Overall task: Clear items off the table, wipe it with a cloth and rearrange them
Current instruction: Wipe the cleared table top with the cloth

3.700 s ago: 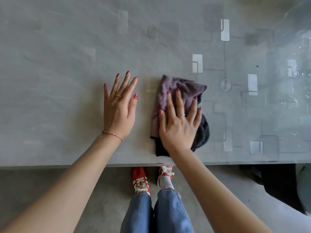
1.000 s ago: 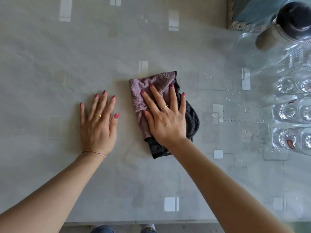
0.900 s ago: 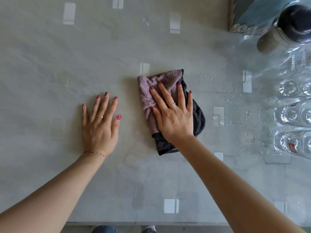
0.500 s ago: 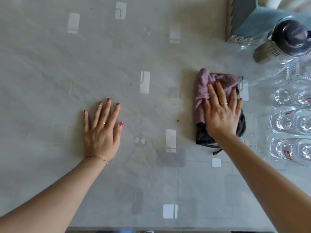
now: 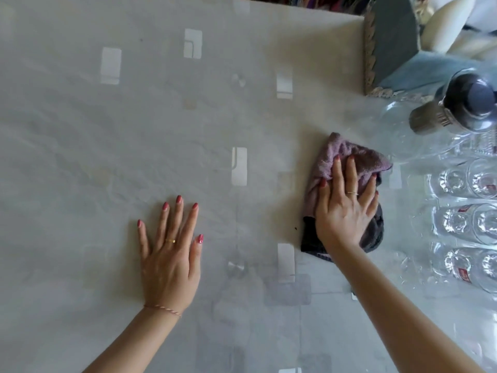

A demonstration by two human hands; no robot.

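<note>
Cloth [image 5: 347,157], purple over dark, bunched on table [image 5: 80,130] right of centre, just beside glassware. Pinned flat under right hand [image 5: 347,211], fingers spread, pressing down, not clamped round it. Left hand [image 5: 169,254] flat on bare tabletop well to the left, fingers apart, holding nothing. Judging by layout: mid-wipe. Centre & left look cleared, prob. wiped. Still on table at right edge: drinking glasses [image 5: 457,222], clear jug [image 5: 398,135], dark-capped bottle [image 5: 462,106], blue box [image 5: 390,44]. Left to do: strip under those, then rearranging.
</note>
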